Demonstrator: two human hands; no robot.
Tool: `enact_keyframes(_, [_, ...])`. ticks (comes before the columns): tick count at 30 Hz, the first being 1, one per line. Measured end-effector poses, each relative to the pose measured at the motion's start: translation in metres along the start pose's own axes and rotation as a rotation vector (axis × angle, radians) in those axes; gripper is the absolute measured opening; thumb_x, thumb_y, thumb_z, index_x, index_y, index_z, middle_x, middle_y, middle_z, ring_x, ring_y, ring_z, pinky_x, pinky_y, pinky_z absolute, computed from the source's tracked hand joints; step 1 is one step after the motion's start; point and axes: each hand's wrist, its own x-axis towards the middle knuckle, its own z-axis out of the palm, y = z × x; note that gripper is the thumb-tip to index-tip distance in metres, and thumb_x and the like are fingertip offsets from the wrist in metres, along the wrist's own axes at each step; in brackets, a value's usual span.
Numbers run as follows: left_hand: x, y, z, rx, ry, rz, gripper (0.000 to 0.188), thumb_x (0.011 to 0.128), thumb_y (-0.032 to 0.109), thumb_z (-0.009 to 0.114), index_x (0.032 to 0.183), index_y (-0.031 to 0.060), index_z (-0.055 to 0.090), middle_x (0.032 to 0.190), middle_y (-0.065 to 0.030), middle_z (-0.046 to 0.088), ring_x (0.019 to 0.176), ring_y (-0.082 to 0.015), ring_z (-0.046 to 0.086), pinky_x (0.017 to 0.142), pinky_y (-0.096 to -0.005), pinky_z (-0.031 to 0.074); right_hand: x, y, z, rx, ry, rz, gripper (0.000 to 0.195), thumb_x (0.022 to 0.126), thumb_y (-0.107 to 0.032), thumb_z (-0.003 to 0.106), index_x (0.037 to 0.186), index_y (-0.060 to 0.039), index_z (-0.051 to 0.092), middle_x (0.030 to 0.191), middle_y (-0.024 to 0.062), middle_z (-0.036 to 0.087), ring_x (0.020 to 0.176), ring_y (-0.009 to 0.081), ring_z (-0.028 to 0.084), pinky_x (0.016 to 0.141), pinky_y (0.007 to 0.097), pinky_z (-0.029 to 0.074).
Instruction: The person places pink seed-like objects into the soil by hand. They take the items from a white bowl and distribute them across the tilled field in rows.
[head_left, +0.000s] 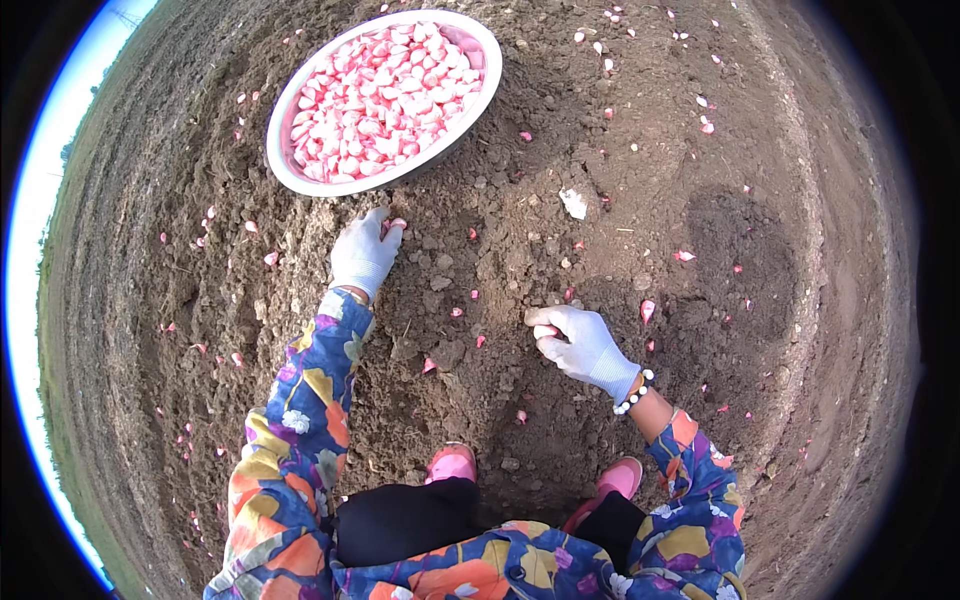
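Observation:
My left hand (365, 249), in a pale knitted glove, is just below the basin and grips pinkish garlic cloves (395, 223) between thumb and fingers. How many it holds is hidden. Also gloved, my right hand (581, 346) pinches one garlic clove (545, 331) low over the soil, in front of my right foot. A wide metal basin (281, 166) with a pale rim stands on the ground beyond my left hand, heaped with pink-and-white garlic cloves (386, 101).
Loose brown soil (495, 247) spreads all around, with clods and scattered cloves such as a single clove (647, 310) right of my right hand. A white scrap (573, 203) lies ahead. My pink shoes (452, 463) stand on the soil. Shallow ridges run along both sides.

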Motion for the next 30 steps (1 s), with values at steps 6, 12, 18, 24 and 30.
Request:
enact_keyframes(6, [0.005, -0.012, 0.006, 0.254, -0.112, 0.189, 0.034, 0.086, 0.041, 0.052, 0.08, 0.0086, 0.058, 0.079, -0.0149, 0.06, 0.068, -0.034, 0.062, 0.06, -0.0448, 0.05, -0.007, -0.006, 0.013, -0.074, -0.048, 0.007, 0.021, 0.078, -0.013, 0.053, 0.097, -0.006, 0.06, 0.084, 0.0087, 0.061, 0.077, 0.0246, 0.062, 0.071, 0.0331, 0.048])
enact_keyframes(12, [-0.016, 0.019, -0.022, -0.09, 0.133, 0.334, 0.02, 0.082, 0.029, 0.062, 0.091, 0.0106, 0.065, 0.076, -0.0099, 0.059, 0.059, -0.0238, 0.059, 0.054, -0.0335, 0.048, -0.022, -0.001, 0.02, -0.099, -0.128, 0.048, 0.024, 0.079, -0.013, 0.056, 0.101, -0.0055, 0.06, 0.084, 0.008, 0.062, 0.078, 0.0214, 0.062, 0.073, 0.0311, 0.048])
enact_keyframes(18, [0.065, 0.034, -0.106, -0.104, 0.436, 0.347, 0.036, 0.082, 0.032, 0.063, 0.108, 0.008, 0.062, 0.098, -0.0095, 0.062, 0.078, -0.0218, 0.062, 0.069, -0.0314, 0.049, -0.043, 0.006, 0.02, -0.184, 0.044, 0.072, 0.022, 0.078, -0.015, 0.057, 0.099, -0.0071, 0.061, 0.082, 0.0102, 0.061, 0.079, 0.0273, 0.061, 0.072, 0.0349, 0.049])
enact_keyframes(24, [0.076, 0.025, -0.1, 0.142, 0.58, 0.462, 0.042, 0.082, 0.03, 0.062, 0.119, 0.0092, 0.056, 0.121, -0.0135, 0.054, 0.114, -0.0291, 0.05, 0.096, -0.0381, 0.04, -0.038, 0.011, -0.065, -0.523, 0.413, 0.432, 0.019, 0.078, -0.03, 0.058, 0.075, -0.0112, 0.054, 0.077, 0.0109, 0.058, 0.072, 0.0307, 0.06, 0.061, 0.04, 0.047])
enact_keyframes(30, [-0.04, 0.095, -0.039, -0.687, -0.09, 0.497, 0.025, 0.085, 0.012, 0.061, 0.108, 0.0029, 0.061, 0.109, -0.0095, 0.061, 0.097, -0.0163, 0.059, 0.081, -0.027, 0.048, -0.028, 0.099, -0.057, -0.725, 0.41, 0.468, 0.017, 0.078, -0.025, 0.055, 0.084, -0.0092, 0.056, 0.087, 0.0149, 0.06, 0.082, 0.0354, 0.06, 0.07, 0.0451, 0.048])
